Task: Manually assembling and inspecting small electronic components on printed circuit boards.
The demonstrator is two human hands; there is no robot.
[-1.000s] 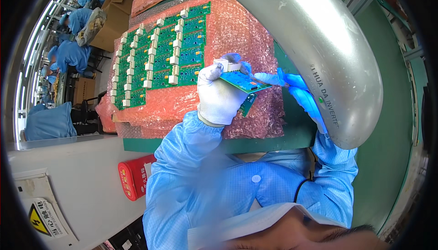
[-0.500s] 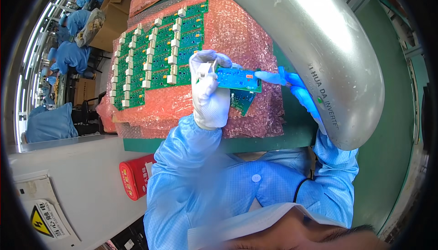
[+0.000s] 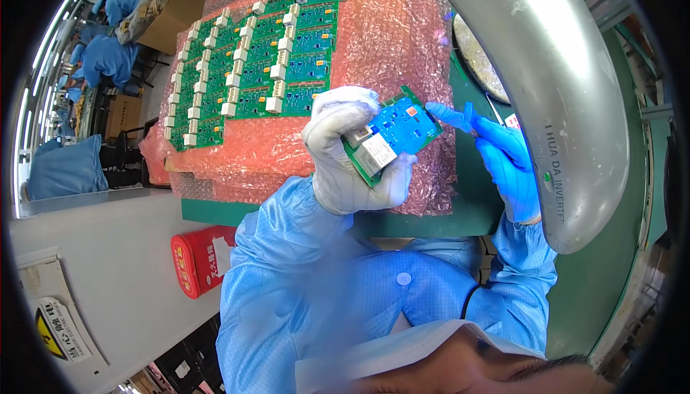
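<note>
My left hand [image 3: 338,153], in a white glove, is closed around a small green circuit board [image 3: 404,127]. The board is tilted, its right end raised, and bright blue light falls on it. A white block connector [image 3: 375,154] stands on its near end, close to my thumb. From the right comes my gloved right hand [image 3: 507,168], its fingers pinching a slim blue tool [image 3: 447,115] with a short crosspiece; I cannot make out its kind. The tool's tip is beside the board's right edge; whether it touches is unclear.
Rows of green circuit boards [image 3: 248,71] with white connectors lie on pink bubble wrap [image 3: 392,28] over a green tabletop [image 3: 215,211]. A large silver lamp hood [image 3: 553,99] hangs at the right. A round dish [image 3: 480,60] sits behind it; a red box [image 3: 201,261] is at the lower left.
My left hand has turned and tilted the board and moved it right. The right hand, with the blue tool, has shifted slightly right. The whole view has shifted, and more of the round dish shows.
</note>
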